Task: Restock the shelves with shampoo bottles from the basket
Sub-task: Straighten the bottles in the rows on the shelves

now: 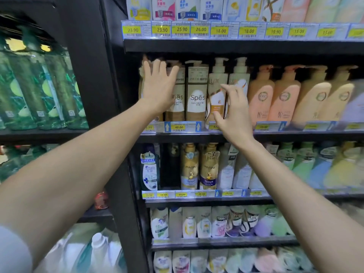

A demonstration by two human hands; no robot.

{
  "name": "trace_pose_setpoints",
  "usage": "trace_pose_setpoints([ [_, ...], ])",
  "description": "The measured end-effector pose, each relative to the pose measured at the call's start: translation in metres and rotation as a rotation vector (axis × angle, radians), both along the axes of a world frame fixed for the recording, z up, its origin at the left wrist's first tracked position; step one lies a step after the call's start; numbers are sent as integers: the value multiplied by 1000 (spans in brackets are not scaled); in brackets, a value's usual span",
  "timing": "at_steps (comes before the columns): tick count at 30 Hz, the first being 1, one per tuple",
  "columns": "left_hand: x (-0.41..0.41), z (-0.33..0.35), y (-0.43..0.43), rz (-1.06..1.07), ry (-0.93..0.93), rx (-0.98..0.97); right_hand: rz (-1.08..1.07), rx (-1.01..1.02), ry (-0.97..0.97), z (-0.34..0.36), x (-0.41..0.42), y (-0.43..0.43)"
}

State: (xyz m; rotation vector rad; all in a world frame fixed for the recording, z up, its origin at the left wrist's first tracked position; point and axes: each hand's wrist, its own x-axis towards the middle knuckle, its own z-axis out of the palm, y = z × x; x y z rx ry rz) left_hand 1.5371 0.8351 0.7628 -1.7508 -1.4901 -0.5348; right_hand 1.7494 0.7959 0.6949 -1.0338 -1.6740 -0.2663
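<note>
Hands work the middle shelf (295, 135), and the clear-labelled Spēs bottle (197, 95) serves as the marker for everything else. Left of it, the left hand (157, 89) lies flat with fingers straight and spread across the neighbouring Spēs bottles (178, 107). It grasps nothing and seems to press or steady them. Right of the marker stands the LUX pump bottle (215, 89). The right hand (234, 115) is released too, with its thumb low and its fingers high on either side of that bottle's front. Whether they touch it is unclear. A second LUX bottle (239, 75) stands further right again, then the peach pump bottles (260, 95). The basket is out of view.

The step looks like squaring up the row. To do it well:
- keep the left palm flat so the tall Spēs bottles do not rock back;
- push the LUX bottle at mid-height rather than at the pump, since the narrow top gives leverage to tip it;
- bring its label to the front, level with the marker's, and close the gap without knocking the price strip (178, 127) below.
</note>
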Motion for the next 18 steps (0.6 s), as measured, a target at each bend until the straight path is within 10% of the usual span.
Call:
trace_pose_setpoints([
  [10,10,-77,-63,-342,-136,117,-113,-213,147,-113,58,-23],
  [18,95,-203,-90,-117,-169,-443,-359,-704,-134,-179,139,-37],
])
